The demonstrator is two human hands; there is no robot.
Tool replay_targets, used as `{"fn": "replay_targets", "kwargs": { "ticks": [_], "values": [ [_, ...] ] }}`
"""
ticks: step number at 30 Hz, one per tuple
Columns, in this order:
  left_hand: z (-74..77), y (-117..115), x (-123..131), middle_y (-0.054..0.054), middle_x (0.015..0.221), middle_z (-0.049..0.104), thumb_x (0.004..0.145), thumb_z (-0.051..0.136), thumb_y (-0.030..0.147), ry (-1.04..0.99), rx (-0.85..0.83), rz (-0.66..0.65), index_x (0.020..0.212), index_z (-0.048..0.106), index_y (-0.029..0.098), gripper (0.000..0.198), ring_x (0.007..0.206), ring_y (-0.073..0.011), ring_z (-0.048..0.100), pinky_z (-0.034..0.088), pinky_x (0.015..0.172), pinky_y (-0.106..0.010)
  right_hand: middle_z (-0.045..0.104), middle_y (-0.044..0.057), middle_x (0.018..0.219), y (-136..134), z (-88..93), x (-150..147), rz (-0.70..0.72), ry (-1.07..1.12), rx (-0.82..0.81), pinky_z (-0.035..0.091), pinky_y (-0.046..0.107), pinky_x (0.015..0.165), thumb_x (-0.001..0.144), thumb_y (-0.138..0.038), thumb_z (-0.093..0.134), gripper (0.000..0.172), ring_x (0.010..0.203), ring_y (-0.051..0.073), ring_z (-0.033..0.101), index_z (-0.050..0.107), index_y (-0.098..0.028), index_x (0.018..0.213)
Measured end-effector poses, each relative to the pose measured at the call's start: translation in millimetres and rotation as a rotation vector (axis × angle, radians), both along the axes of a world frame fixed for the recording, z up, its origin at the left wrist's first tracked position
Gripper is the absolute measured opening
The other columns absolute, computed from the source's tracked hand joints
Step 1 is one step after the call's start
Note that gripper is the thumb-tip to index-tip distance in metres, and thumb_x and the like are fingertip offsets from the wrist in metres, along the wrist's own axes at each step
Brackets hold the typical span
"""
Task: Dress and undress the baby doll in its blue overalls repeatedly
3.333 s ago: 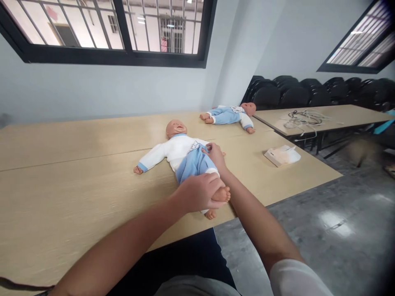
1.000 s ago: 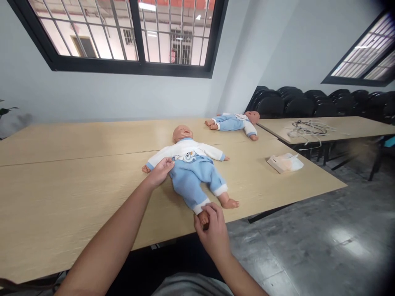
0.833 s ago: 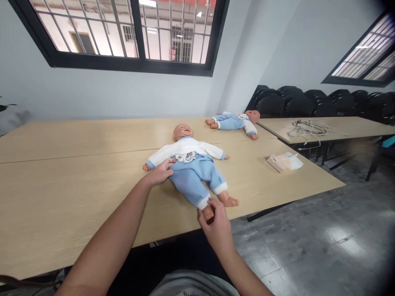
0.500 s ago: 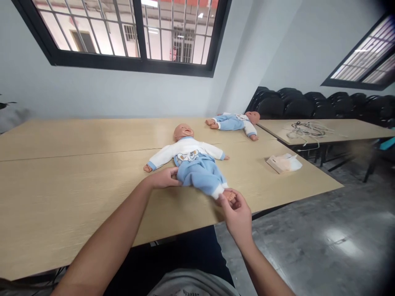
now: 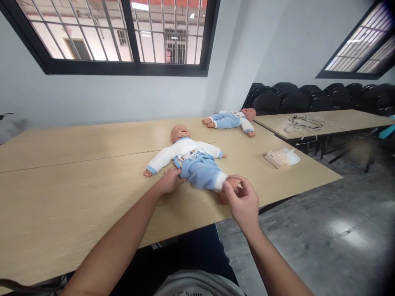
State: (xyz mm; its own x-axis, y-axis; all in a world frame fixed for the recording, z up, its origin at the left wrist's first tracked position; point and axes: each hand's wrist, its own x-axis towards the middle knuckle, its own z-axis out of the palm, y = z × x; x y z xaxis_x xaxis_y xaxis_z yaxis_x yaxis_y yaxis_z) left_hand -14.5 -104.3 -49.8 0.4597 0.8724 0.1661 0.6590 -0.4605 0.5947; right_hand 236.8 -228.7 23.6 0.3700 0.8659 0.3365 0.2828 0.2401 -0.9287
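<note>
A baby doll [image 5: 182, 150] lies on its back on the wooden table, head away from me, in a white top with blue cuffs and light blue trousers [image 5: 202, 170] with white ankle cuffs. At the doll's left-side hip in the picture, my left hand [image 5: 170, 181] grips the trousers, its fingertips partly hidden by the cloth. My right hand [image 5: 245, 201] is closed around one of the doll's feet [image 5: 233, 182], thumb near the ankle cuff. Another foot shows dimly below it, partly covered by my hand.
A second, similarly dressed doll [image 5: 231, 119] lies farther back on the table [image 5: 77, 197]. To the right sits an open tissue box [image 5: 281, 158]. Tangled cables [image 5: 304, 123] rest on another table, with stacked black chairs [image 5: 268, 98] behind. The table's front edge is close to me.
My right hand has shifted the doll's foot slightly up and to the right, and the trouser legs swing with it. My left hand stays at the hip. The view has tilted a little.
</note>
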Motion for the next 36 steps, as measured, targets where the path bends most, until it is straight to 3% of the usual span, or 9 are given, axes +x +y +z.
{"fn": "replay_targets", "kwargs": {
  "ticks": [7, 15, 21, 24, 27, 30, 36],
  "values": [
    [-3.2, 12.4, 6.5, -0.009, 0.104, 0.076, 0.098, 0.054, 0.030, 0.032, 0.008, 0.140, 0.102, 0.075, 0.024, 0.023, 0.113, -0.0347, 0.062, 0.040, 0.105, -0.053, 0.075, 0.009, 0.104, -12.7, 12.7, 17.5, -0.043, -0.209, 0.064, 0.063, 0.032, 0.075, 0.083, -0.043, 0.079, 0.030, 0.090, 0.022, 0.073, 0.073, -0.021, 0.103],
    [-6.3, 25.9, -3.3, -0.007, 0.121, 0.078, 0.094, 0.058, 0.026, -0.006, -0.003, 0.302, 0.111, 0.079, 0.027, 0.027, 0.122, -0.0309, 0.066, 0.043, 0.110, -0.046, 0.076, 0.007, 0.093, -38.5, 26.4, 36.8, -0.019, -0.052, 0.082, 0.064, 0.029, 0.067, 0.082, -0.039, 0.081, 0.028, 0.075, 0.018, 0.073, 0.073, -0.019, 0.100],
    [-10.6, 33.3, -10.0, -0.010, 0.135, 0.072, 0.089, 0.058, 0.019, -0.068, -0.001, 0.438, 0.124, 0.077, 0.023, 0.039, 0.132, -0.0315, 0.060, 0.041, 0.114, -0.043, 0.074, 0.007, 0.093, -52.2, 9.6, 40.4, -0.082, -0.047, 0.146, 0.062, 0.034, 0.073, 0.085, -0.036, 0.077, 0.022, 0.083, 0.021, 0.072, 0.071, -0.020, 0.099],
    [-7.7, 29.2, -11.5, -0.012, 0.125, 0.076, 0.088, 0.060, 0.023, -0.116, -0.016, 0.450, 0.119, 0.077, 0.019, 0.036, 0.120, -0.0330, 0.066, 0.047, 0.107, -0.043, 0.070, 0.006, 0.092, -59.4, -6.6, 25.5, -0.009, -0.169, 0.204, 0.059, 0.034, 0.072, 0.086, -0.031, 0.073, 0.017, 0.083, 0.021, 0.069, 0.067, -0.022, 0.100],
    [-2.6, 22.3, -13.0, -0.014, 0.116, 0.078, 0.087, 0.063, 0.031, -0.183, -0.036, 0.448, 0.113, 0.076, 0.016, 0.032, 0.108, -0.0340, 0.069, 0.051, 0.101, -0.045, 0.066, 0.006, 0.096, -67.6, -22.7, -0.4, 0.152, -0.394, 0.246, 0.057, 0.037, 0.079, 0.083, -0.029, 0.075, 0.021, 0.091, 0.024, 0.067, 0.063, -0.024, 0.099],
    [-0.2, 15.6, -15.8, -0.013, 0.112, 0.077, 0.084, 0.068, 0.031, -0.275, -0.073, 0.430, 0.113, 0.072, 0.015, 0.034, 0.101, -0.0300, 0.070, 0.053, 0.098, -0.044, 0.065, 0.006, 0.104, -71.9, -39.2, -32.8, 0.339, -0.569, 0.171, 0.055, 0.036, 0.077, 0.078, -0.029, 0.081, 0.029, 0.091, 0.024, 0.067, 0.061, -0.025, 0.099],
    [1.0, -15.3, -29.6, -0.021, 0.134, 0.065, 0.093, 0.058, 0.030, -0.500, -0.110, 0.533, 0.132, 0.053, 0.012, 0.043, 0.116, -0.0236, 0.067, 0.054, 0.100, -0.039, 0.062, 0.007, 0.108, -62.3, -62.7, -98.0, 0.527, -0.632, -0.007, 0.055, 0.035, 0.078, 0.076, -0.026, 0.083, 0.035, 0.093, 0.023, 0.064, 0.060, -0.024, 0.102]
  ]
}}
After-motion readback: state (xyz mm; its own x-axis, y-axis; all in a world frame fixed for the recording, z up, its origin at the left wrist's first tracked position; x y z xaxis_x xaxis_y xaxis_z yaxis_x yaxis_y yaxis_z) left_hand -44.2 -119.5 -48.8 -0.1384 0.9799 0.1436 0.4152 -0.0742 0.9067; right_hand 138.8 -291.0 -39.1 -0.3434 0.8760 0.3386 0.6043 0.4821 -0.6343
